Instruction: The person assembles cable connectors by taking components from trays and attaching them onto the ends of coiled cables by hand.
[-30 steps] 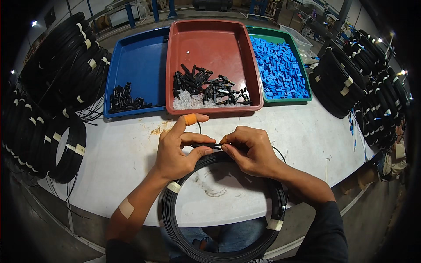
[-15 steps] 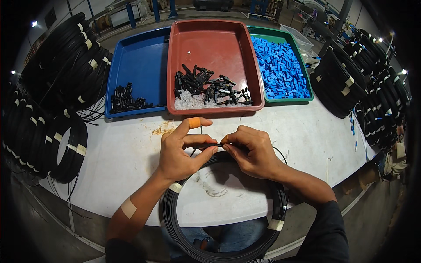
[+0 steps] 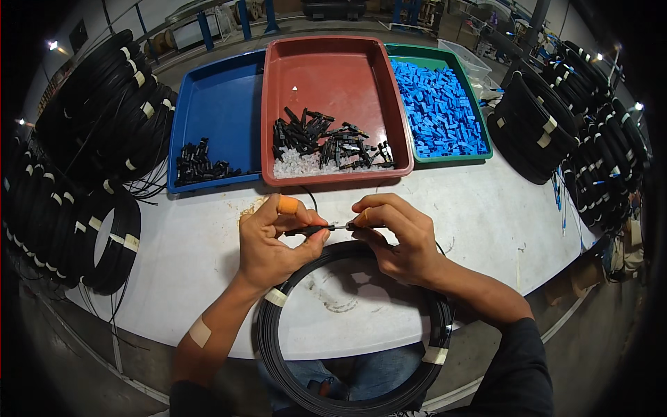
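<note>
My left hand point(image 3: 274, 243) is closed, with thumb and finger pinching a slim black connector piece point(image 3: 303, 230). Facing it, my right hand point(image 3: 406, 240) pinches a small black connector part point(image 3: 352, 226) whose far end is hidden by the fingers. A thin pale shaft point(image 3: 339, 227) bridges the short gap between the two pieces. Orange tape wraps a finger on each hand. Beneath both hands lies a coil of black cable point(image 3: 269, 330), bound with pale tape and overhanging the table's near edge. A loose black cable loop point(image 3: 313, 197) rises behind my left hand.
A red tray point(image 3: 333, 52) holds black connector parts point(image 3: 347, 144) and clear small pieces point(image 3: 299, 165). Left of it, a blue tray point(image 3: 219, 104) has black parts; right, a green tray point(image 3: 455, 159) holds blue pieces point(image 3: 438, 108). Cable coils point(image 3: 104, 104) crowd both sides of the white table point(image 3: 187, 278).
My hands have drawn slightly apart, the left one shifting left. The pale shaft now shows between the black pieces, which were close together before. The view has tilted a little.
</note>
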`<state>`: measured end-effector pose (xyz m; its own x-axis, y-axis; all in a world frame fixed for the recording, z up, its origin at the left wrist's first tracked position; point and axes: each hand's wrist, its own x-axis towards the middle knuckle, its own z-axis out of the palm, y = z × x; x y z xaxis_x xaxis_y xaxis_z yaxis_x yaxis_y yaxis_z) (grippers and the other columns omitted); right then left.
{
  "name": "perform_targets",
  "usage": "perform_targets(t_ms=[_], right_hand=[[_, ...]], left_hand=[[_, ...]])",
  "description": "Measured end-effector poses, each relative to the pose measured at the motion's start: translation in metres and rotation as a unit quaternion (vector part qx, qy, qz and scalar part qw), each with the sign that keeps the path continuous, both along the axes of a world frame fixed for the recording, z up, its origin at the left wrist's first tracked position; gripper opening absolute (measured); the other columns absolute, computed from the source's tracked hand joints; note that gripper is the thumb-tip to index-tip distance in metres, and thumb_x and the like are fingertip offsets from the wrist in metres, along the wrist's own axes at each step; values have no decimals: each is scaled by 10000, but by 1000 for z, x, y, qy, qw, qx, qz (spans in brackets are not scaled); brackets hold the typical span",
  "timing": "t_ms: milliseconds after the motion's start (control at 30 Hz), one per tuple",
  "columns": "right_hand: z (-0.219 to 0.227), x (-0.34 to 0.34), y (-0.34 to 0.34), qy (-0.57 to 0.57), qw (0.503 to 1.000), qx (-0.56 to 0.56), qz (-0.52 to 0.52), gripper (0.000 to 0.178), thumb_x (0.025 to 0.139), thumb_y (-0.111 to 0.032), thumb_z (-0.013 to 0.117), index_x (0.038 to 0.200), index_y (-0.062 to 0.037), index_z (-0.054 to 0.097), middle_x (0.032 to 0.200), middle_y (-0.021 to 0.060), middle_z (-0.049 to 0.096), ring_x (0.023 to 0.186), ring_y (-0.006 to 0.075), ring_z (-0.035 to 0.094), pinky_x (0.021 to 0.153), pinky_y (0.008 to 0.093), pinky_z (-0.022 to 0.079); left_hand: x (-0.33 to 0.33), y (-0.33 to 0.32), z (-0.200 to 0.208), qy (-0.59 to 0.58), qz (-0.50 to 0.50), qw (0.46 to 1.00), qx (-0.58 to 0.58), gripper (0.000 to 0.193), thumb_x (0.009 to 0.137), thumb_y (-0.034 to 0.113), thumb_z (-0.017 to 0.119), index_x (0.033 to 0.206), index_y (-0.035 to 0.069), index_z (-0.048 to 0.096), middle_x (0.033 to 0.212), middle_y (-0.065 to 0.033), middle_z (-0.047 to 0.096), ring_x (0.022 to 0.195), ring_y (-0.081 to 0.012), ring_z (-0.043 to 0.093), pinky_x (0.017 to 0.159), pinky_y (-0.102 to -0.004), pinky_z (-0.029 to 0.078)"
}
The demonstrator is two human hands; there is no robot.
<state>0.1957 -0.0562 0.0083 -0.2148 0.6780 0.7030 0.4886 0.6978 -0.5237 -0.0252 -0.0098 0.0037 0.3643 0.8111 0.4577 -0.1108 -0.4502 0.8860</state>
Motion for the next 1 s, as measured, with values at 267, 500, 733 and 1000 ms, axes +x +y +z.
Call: perform_targets(t_ms=[267,500,733,1000], right_hand=[[-1,3,-2,-80,992,93,16,223,763,67,702,971,2,652,821,132,673,670,273,676,576,358,543],[6,6,-2,-104,975,184,67,267,657,40,681,924,44,693,885,181,722,641,246,695,547,329,554],[2,7,-4,-92,981,157,68,243,655,3,723,891,28,672,885,146,712,634,230,674,534,344,529],[4,1,-4,66,980,-183,41,95,854,-3,727,945,16,706,752,152,718,669,238,721,612,319,546]], left_hand=[[3,-6,4,3,-46,999,-23,311,792,-63,798,959,34,553,931,-105,718,928,-164,727,859,-288,591],[4,-11,8,-6,-93,991,-96,325,811,-57,798,997,32,547,941,-120,732,920,-165,731,827,-274,594],[8,-14,9,14,-82,990,-110,330,801,-49,814,1043,-7,593,931,-127,747,894,-161,740,827,-260,594],[9,0,-1,119,15,966,228,198,738,24,862,869,-10,718,833,-100,768,737,-202,767,673,-250,608]])
